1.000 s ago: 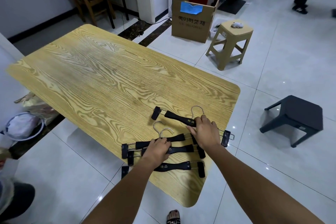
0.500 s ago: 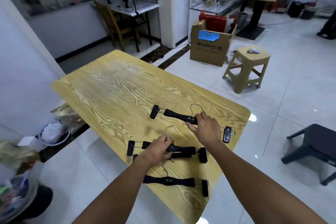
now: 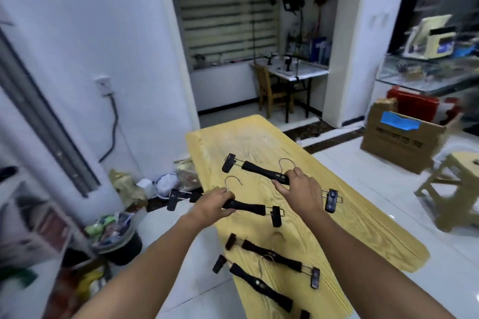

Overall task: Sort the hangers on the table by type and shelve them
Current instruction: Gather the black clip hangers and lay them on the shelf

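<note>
Several black clip hangers with metal hooks are over the yellow wooden table [image 3: 357, 217]. My left hand [image 3: 213, 203] is closed around the middle of one hanger [image 3: 248, 207], lifted over the table's left edge. My right hand [image 3: 300, 189] grips the middle of a second hanger [image 3: 259, 169] farther back. Two more hangers lie flat near the front edge: one [image 3: 272, 256] behind, another [image 3: 261, 286] nearest me. The picture is blurred by motion.
A white wall and a pile of bags and a bin [image 3: 116, 235] lie left of the table. A cardboard box [image 3: 404, 142] and a tan stool [image 3: 456, 189] stand on the tiled floor to the right. A small desk and chair [image 3: 274, 85] stand behind.
Both hands have lifted their hangers off the table. The left hand's hanger has come away from the two left lying near the front edge. The view has swung up and left.
</note>
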Tool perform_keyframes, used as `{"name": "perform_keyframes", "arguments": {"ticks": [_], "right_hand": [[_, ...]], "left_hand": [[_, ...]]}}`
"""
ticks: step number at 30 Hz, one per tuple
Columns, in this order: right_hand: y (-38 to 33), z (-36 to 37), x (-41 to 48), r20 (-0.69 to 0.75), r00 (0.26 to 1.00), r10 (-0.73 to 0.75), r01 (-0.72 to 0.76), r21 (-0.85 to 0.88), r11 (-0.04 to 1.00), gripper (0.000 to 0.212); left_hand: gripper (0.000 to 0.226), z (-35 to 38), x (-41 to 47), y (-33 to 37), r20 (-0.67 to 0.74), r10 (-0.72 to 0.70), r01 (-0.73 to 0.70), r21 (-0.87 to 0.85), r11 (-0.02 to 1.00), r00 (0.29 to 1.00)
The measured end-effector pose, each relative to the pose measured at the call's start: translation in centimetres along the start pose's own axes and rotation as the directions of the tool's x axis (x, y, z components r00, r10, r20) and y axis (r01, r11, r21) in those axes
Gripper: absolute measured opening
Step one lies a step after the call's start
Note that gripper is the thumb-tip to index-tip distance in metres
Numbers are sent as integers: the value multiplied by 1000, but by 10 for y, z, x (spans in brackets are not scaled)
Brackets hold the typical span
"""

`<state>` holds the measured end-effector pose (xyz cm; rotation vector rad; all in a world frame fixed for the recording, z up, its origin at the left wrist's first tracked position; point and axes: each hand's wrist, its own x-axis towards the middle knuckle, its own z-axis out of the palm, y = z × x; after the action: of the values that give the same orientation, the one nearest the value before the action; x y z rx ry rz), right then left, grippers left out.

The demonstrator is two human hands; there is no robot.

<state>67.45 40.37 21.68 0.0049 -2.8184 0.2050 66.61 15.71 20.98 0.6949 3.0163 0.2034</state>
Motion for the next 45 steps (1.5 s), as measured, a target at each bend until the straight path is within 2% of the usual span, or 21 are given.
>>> {"name": "perform_keyframes", "arguments": {"ticks": [6, 11, 18, 24, 32, 39, 45], "right_hand": [[-79, -18, 4, -55, 977, -204, 208, 99, 973, 52], [-168, -27, -11, -77, 919, -388, 395, 190, 899, 49], [-302, -35, -80, -111, 773, -624, 622, 320, 714, 48], [-398, -53, -172, -183, 603, -777, 772, 379, 510, 49], [-490, -83, -308, -235, 414, -879, 866, 400, 301, 53], [-549, -119, -449, -230, 291, -929, 893, 413, 178, 53], [-586, -152, -560, -242, 211, -947, 898, 431, 90, 53]], "left_hand": [[33, -44, -86, -41, -171, -211, 205, -55, 977, 962], [32, -63, -177, -79, -211, -398, 396, -57, 917, 892], [34, -63, -330, -109, -253, -633, 651, -18, 759, 731], [32, -58, -468, -101, -307, -791, 802, -123, 584, 529], [35, -46, -639, -65, -362, -871, 890, -185, 416, 332], [36, -29, -799, -16, -307, -937, 924, -284, 255, 164], [35, -21, -915, 26, -313, -946, 935, -304, 183, 83]]}}
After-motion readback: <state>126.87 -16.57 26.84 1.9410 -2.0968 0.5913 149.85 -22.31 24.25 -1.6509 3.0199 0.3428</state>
